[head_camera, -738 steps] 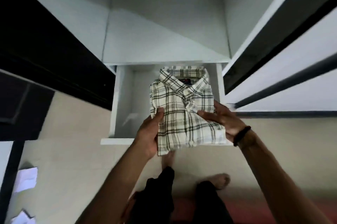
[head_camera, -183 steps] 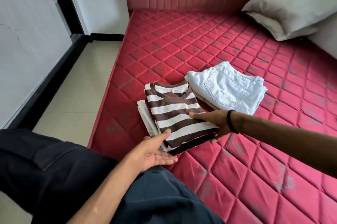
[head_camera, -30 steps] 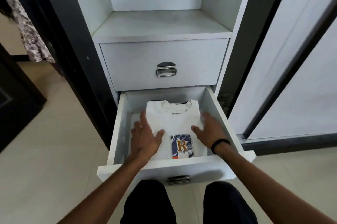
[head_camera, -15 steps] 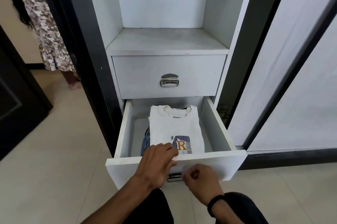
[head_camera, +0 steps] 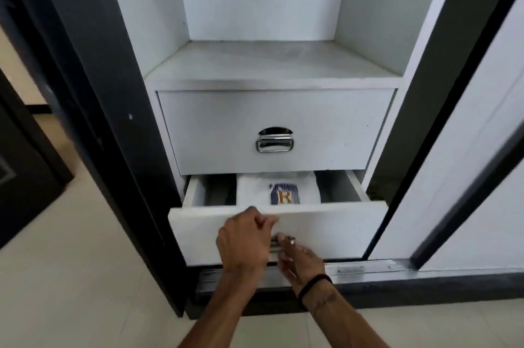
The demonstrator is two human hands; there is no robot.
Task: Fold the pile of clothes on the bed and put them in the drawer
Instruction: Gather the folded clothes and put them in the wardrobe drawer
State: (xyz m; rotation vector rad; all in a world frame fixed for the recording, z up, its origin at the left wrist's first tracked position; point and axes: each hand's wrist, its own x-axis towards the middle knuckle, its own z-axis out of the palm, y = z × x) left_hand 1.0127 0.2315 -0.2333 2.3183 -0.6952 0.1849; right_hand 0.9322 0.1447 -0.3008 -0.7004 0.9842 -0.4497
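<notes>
**Hands at the front of the part-open lower drawer**

Standing out from the white wardrobe carcass, the lower white drawer (head_camera: 334,230) is only partly open, its front panel forward of the closed upper white drawer (head_camera: 276,132) and a narrow strip of its inside visible from above. In that strip lies the folded white T-shirt with a blue patch bearing an orange letter R (head_camera: 279,190), roughly centred between the drawer's side walls, with dark gaps on either side of it; its rear part is hidden under the upper drawer.

The left hand (head_camera: 245,238) sits against the front panel, its fingers curled, knuckles just below the panel's top edge. Whether it grips anything I cannot tell. The right hand (head_camera: 297,258), with a black band at the wrist, lies just beside and below it, fingertips at the lower drawer's metal handle (head_camera: 276,244), which the two hands mostly cover; motion blur leaves its grip unclear.

The silver metal pull handle (head_camera: 275,142) on the upper drawer is free. Above it is a white open shelf (head_camera: 269,63). A dark door frame (head_camera: 93,109) borders the left side, a sliding door panel (head_camera: 467,149) the right, and beige floor tiles (head_camera: 71,276) spread to the left.
</notes>
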